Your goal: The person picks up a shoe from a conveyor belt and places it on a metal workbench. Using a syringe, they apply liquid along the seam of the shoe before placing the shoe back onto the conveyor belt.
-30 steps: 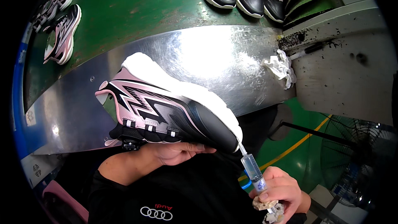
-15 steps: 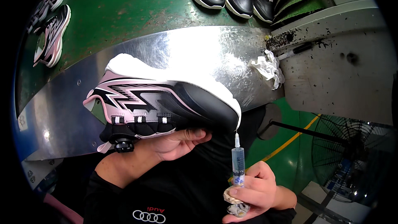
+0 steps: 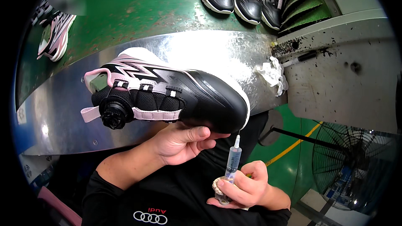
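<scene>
A black and pink sneaker [image 3: 201, 94] with a white sole and a black dial on its laces lies tilted on its side, toe to the right. My left hand [image 3: 186, 142] grips it from below near the forefoot, some fingers hidden beneath the upper. In my right hand [image 3: 245, 186] is a clear plastic syringe [image 3: 233, 159] with liquid in it, pointing up. Its tip is at the toe edge, where upper and sole meet; whether it touches cannot be made out. Wrapping covers the syringe's lower end under my fingers.
Metal-topped bench edge [image 3: 63, 100] runs beneath the sneaker. Several sneakers [image 3: 249, 6] stand at the back right, another sneaker [image 3: 56, 37] at far left. Crumpled white tissue [image 3: 274, 75] and a black-capped pen [image 3: 299, 58] lie at right. A black fan [image 3: 351, 163] stands lower right.
The sneaker has rolled so more of its laces and dial face me, and its toe shifted slightly right. The syringe now leans, its lower end moved left with my right hand.
</scene>
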A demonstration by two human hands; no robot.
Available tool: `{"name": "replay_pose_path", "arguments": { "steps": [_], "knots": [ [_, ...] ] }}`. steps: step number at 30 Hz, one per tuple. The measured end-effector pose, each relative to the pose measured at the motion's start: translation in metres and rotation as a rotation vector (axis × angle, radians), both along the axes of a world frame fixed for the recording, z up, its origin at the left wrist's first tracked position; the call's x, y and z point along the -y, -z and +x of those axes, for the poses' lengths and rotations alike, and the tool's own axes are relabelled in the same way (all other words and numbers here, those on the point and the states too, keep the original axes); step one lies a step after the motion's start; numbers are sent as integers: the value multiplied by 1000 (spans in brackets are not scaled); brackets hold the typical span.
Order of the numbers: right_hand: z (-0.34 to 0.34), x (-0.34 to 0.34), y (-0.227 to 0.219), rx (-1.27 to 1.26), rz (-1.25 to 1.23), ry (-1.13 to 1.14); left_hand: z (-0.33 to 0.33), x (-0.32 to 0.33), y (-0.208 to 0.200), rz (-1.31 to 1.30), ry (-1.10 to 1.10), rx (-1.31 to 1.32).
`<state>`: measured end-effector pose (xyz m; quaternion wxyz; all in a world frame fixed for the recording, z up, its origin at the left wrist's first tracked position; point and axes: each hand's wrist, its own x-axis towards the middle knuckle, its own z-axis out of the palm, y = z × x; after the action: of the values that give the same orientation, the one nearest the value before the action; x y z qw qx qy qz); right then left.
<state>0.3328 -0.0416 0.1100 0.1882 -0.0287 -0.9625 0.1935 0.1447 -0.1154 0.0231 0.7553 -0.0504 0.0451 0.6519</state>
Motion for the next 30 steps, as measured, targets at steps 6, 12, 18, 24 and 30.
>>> {"name": "replay_pose_path", "arguments": {
  "steps": [6, 12, 18, 24, 30],
  "knots": [
    [0, 0, 7, -23, 45, -3, 1, -1, -3, -1, -13, -11],
    [4, -4, 4, 16, 10, 4, 4, -8, -4, -1, -22, -27],
    [15, -1, 0, -165, 25, -34, -2, 8, 3, -3, 6, 4],
    [-8, -49, 50, -218, 7, 69, -9, 93, 3, -120, -4, -4],
    [-59, -77, 80, -248, -131, 128, -46, 154, -32, -334, -226, -375]
  ]
}}
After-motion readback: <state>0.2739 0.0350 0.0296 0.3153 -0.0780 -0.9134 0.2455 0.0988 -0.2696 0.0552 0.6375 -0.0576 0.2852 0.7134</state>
